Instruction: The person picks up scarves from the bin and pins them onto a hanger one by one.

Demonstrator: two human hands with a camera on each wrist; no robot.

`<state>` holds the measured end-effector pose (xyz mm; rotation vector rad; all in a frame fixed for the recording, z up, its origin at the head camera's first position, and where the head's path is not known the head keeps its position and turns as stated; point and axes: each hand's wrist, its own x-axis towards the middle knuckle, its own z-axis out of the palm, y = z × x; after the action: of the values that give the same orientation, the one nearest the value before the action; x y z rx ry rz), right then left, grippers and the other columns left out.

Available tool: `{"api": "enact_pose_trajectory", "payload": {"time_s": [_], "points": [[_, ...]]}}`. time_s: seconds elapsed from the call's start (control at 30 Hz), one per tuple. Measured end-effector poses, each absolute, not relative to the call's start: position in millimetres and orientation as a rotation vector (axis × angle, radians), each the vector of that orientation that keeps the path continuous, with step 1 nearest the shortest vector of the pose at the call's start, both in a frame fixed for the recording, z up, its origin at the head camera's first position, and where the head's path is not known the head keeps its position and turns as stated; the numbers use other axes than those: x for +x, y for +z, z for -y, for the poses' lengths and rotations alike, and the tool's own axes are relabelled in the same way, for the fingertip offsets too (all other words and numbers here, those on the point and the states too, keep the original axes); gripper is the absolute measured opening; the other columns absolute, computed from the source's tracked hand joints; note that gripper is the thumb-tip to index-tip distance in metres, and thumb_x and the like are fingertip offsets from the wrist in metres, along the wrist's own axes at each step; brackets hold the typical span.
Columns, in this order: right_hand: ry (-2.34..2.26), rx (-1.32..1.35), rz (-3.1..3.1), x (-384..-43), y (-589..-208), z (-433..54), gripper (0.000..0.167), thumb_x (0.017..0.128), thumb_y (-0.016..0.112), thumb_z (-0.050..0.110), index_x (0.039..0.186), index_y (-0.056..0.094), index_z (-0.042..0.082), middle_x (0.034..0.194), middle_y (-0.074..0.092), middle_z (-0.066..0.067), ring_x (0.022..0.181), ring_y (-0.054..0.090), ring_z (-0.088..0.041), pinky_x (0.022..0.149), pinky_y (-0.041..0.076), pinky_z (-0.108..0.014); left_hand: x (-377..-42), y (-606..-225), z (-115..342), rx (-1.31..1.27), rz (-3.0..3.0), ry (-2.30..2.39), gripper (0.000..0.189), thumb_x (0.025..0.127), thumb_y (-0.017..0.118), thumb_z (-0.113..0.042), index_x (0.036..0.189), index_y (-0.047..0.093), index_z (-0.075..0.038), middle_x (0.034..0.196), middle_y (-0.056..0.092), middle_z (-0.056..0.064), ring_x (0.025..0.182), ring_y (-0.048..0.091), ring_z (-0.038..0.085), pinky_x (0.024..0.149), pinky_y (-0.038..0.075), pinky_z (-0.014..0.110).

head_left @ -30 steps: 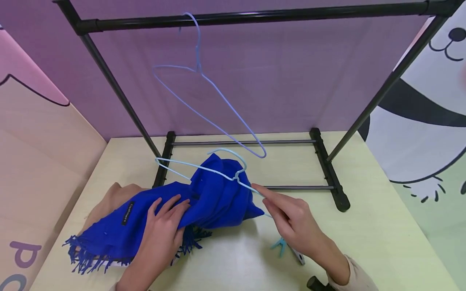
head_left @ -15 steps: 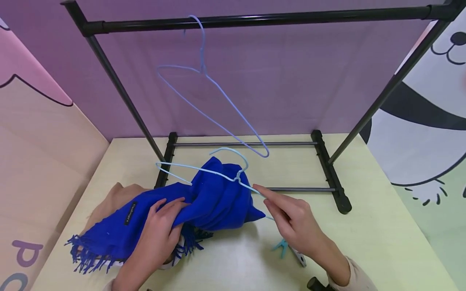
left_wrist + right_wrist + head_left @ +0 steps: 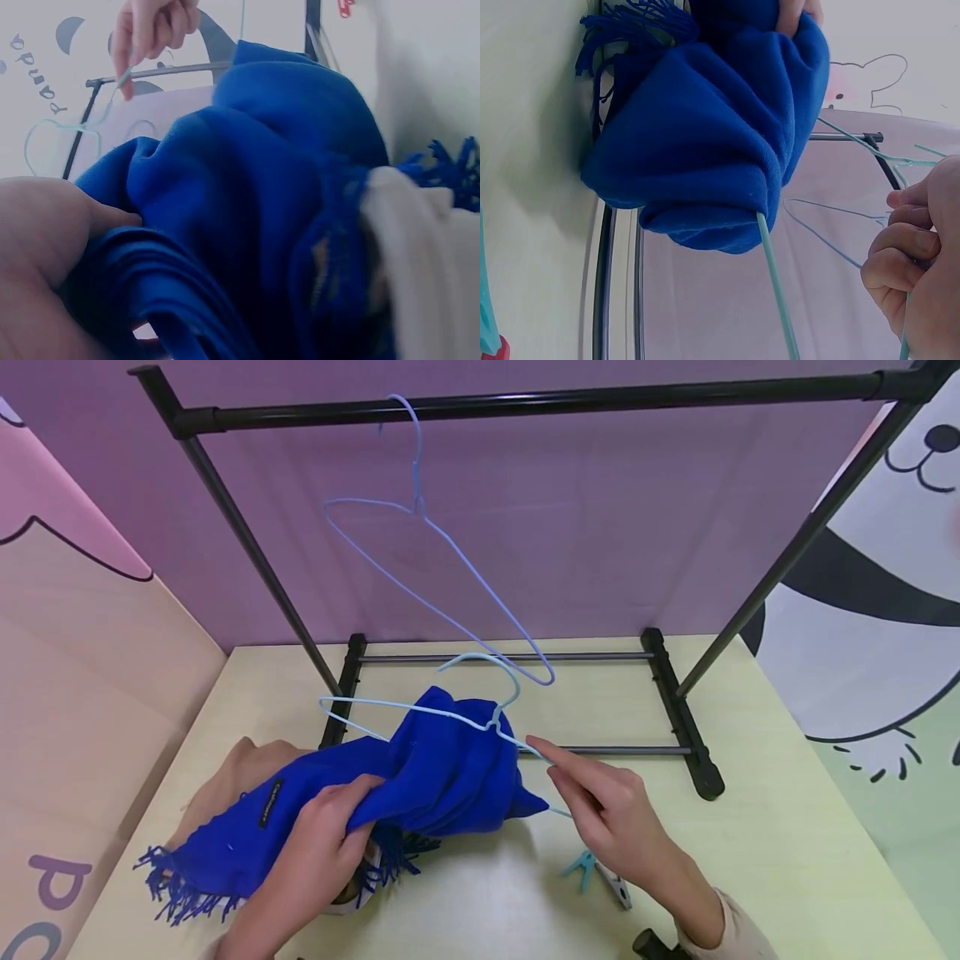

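Observation:
A blue fringed scarf (image 3: 457,768) with a dark "Cashmere" label (image 3: 270,802) passes through a light-blue wire hanger (image 3: 493,722) and is bunched there. My left hand (image 3: 318,843) grips the scarf's folds left of the hanger, thumb on top and fingers hidden underneath. In the left wrist view the layered folds (image 3: 161,262) lie under the thumb. On the other side my right hand (image 3: 611,802) holds the hanger's right arm, index finger laid along the wire. The right wrist view shows that hand's fingers (image 3: 896,262) curled round it. The hanger's lower bar (image 3: 778,289) comes out below the scarf.
A purple hanger (image 3: 417,485) hangs from the black rack's top rod (image 3: 600,400). Tan cloth (image 3: 240,764) lies at the left, partly under the scarf. A teal clothespin (image 3: 581,867) and a grey one (image 3: 617,887) lie beneath my right hand on the pale table (image 3: 780,860).
My left fingers have gone from lying spread on top of the scarf to underneath it, out of sight. The held hanger's hook has tipped slightly up and right.

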<state>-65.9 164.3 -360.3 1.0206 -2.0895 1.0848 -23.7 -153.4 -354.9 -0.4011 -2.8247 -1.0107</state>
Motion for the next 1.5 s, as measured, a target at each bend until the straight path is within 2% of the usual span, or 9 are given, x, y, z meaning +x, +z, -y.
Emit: {"api": "enact_pose_trajectory", "payload": {"time_s": [0.23, 0.47, 0.7, 0.9, 1.1, 1.2, 1.37, 1.5], "points": [[1.075, 1.015, 2.086, -66.5, -357.9, -165.4, 0.039, 0.089, 0.06, -0.005, 0.126, 0.068, 0.005, 0.061, 0.034, 0.014, 0.055, 0.028, 0.004, 0.053, 0.029, -0.01, -28.2, -333.7, 154.8, -0.514, 2.777, -1.048, 0.033, 0.092, 0.058, 0.007, 0.12, 0.065, -0.008, 0.113, 0.07, 0.007, 0.097, 0.066, 0.02, 0.086, 0.056, 0.049], [1.083, 1.013, 2.061, -67.2, -355.3, -164.9, 0.036, 0.091, 0.059, -0.003, 0.125, 0.068, 0.004, 0.061, 0.034, 0.014, 0.055, 0.028, 0.005, 0.052, 0.029, -0.011, -42.1, -315.9, 157.7, -0.662, 2.697, -1.151, 0.034, 0.093, 0.056, 0.009, 0.122, 0.064, -0.007, 0.109, 0.071, 0.004, 0.081, 0.064, 0.01, 0.076, 0.056, 0.033], [1.08, 1.011, 2.058, -67.3, -352.3, -165.2, 0.035, 0.092, 0.058, -0.003, 0.125, 0.068, 0.003, 0.059, 0.033, 0.015, 0.054, 0.026, 0.006, 0.051, 0.026, -0.011, -53.0, -300.4, 149.6, -0.657, 2.635, -1.361, 0.028, 0.096, 0.057, 0.005, 0.119, 0.066, -0.008, 0.11, 0.071, 0.001, 0.09, 0.065, 0.013, 0.083, 0.056, 0.034], [1.095, 1.009, 2.055, -65.3, -351.2, -164.5, 0.037, 0.092, 0.058, -0.003, 0.126, 0.067, 0.005, 0.06, 0.035, 0.014, 0.054, 0.028, 0.005, 0.051, 0.028, -0.011, -57.9, -292.0, 145.0, -0.665, 2.53, -1.661, 0.02, 0.1, 0.055, -0.002, 0.112, 0.068, -0.012, 0.102, 0.068, 0.0, 0.091, 0.061, 0.019, 0.081, 0.05, 0.026], [1.095, 1.006, 2.05, -64.9, -348.7, -165.3, 0.034, 0.095, 0.056, 0.0, 0.128, 0.066, 0.005, 0.06, 0.033, 0.013, 0.054, 0.026, 0.003, 0.051, 0.026, -0.012, -59.3, -281.8, 136.1, -0.626, 2.375, -2.045, 0.027, 0.104, 0.05, -0.007, 0.128, 0.062, -0.003, 0.122, 0.065, 0.008, 0.114, 0.06, 0.021, 0.096, 0.049, 0.027], [1.098, 0.996, 2.067, -64.4, -346.4, -166.7, 0.034, 0.096, 0.056, 0.001, 0.129, 0.065, 0.005, 0.06, 0.031, 0.013, 0.054, 0.025, 0.004, 0.05, 0.025, -0.012, -61.0, -279.5, 130.0, -0.632, 2.245, -2.245, 0.029, 0.104, 0.05, -0.007, 0.131, 0.059, 0.001, 0.123, 0.064, 0.01, 0.116, 0.061, 0.021, 0.095, 0.051, 0.029], [1.107, 0.986, 2.084, -62.8, -341.3, -168.8, 0.035, 0.098, 0.053, 0.001, 0.132, 0.063, 0.004, 0.061, 0.033, 0.012, 0.053, 0.027, 0.003, 0.049, 0.026, -0.012, -65.2, -281.2, 120.1, -0.716, 2.01, -2.49, 0.025, 0.105, 0.047, -0.007, 0.125, 0.063, -0.004, 0.107, 0.065, 0.007, 0.103, 0.065, 0.017, 0.087, 0.054, 0.028], [1.131, 0.971, 2.099, -62.6, -335.0, -170.1, 0.043, 0.094, 0.054, -0.008, 0.135, 0.061, 0.004, 0.061, 0.036, 0.008, 0.054, 0.029, 0.0, 0.05, 0.028, -0.013, -71.2, -284.5, 112.2, -0.655, 1.907, -2.6, 0.022, 0.105, 0.047, -0.008, 0.115, 0.067, -0.011, 0.093, 0.062, 0.004, 0.088, 0.067, 0.014, 0.078, 0.056, 0.025]]}}
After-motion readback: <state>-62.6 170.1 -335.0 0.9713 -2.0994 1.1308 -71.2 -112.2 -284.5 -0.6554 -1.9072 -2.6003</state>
